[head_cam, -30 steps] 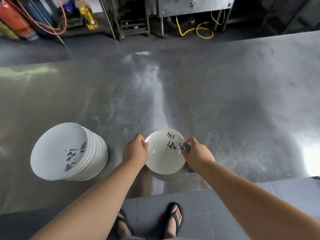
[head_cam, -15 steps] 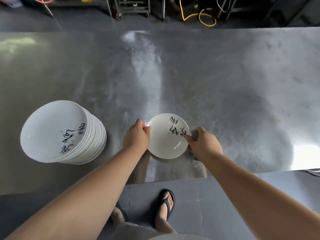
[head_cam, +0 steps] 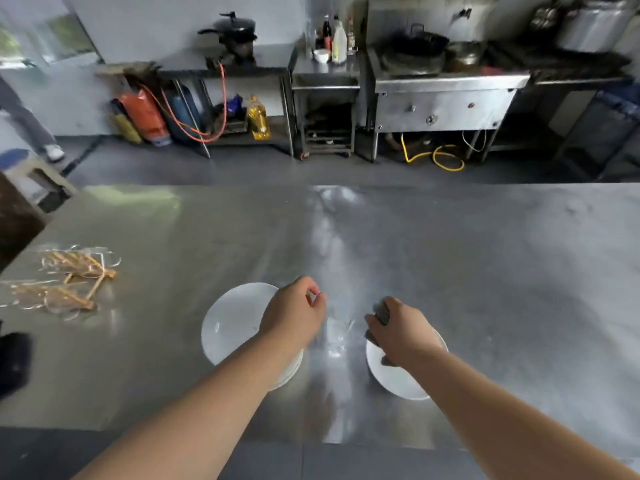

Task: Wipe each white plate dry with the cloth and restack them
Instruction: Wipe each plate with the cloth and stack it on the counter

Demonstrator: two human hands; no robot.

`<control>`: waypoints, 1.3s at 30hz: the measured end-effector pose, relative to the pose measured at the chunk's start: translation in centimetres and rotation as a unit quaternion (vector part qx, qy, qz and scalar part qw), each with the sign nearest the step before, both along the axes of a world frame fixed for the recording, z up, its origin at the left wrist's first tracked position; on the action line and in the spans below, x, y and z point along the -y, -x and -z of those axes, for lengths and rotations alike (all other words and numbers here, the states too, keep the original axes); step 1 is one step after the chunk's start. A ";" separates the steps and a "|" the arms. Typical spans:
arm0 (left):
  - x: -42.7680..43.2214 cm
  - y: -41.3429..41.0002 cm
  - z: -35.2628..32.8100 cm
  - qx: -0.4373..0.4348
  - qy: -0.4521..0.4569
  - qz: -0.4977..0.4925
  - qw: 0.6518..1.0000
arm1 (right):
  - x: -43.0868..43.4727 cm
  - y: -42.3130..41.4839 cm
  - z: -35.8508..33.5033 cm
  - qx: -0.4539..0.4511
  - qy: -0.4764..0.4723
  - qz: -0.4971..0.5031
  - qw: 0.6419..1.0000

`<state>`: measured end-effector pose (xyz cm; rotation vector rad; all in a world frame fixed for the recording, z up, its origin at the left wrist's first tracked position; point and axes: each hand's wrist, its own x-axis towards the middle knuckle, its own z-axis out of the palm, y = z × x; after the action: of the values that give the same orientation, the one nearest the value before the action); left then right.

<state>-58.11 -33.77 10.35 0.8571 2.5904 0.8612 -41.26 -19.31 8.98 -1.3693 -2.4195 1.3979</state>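
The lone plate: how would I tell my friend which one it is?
Find the steel table, near its front edge. A stack of plates sits left; the lone plate lies right of it. It is single, and the right hand holding a dark cloth is over it.

I can read nothing here. The white faces of the plate stack [head_cam: 232,327] and of the single plate [head_cam: 398,379] on my table [head_cam: 485,271] show no writing I can make out. Whatever is printed on the bottles [head_cam: 338,41] on the far counter and on the yellow oil bottle [head_cam: 258,119] on the shelf below is too small and blurred to read.
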 end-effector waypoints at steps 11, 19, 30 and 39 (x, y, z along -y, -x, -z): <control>14.4 10.9 1.7 0.021 0.034 -0.128 0.991 | 10.0 9.4 -0.6 0.049 -0.001 -0.082 0.995; 17.8 11.8 5.0 0.044 0.057 -0.070 0.995 | 13.7 10.0 1.9 0.033 -0.080 0.001 0.996; 16.8 12.6 3.4 0.054 0.041 -0.006 0.998 | 14.5 10.6 1.4 0.014 -0.073 0.073 0.995; 15.0 11.9 -3.9 0.394 -0.282 -0.015 0.875 | 12.1 9.5 -5.7 -0.156 -0.048 0.099 0.982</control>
<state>-69.97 -48.79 14.29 0.4278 1.6522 1.6094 -50.74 -31.43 14.66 -1.2236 -2.0645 1.3147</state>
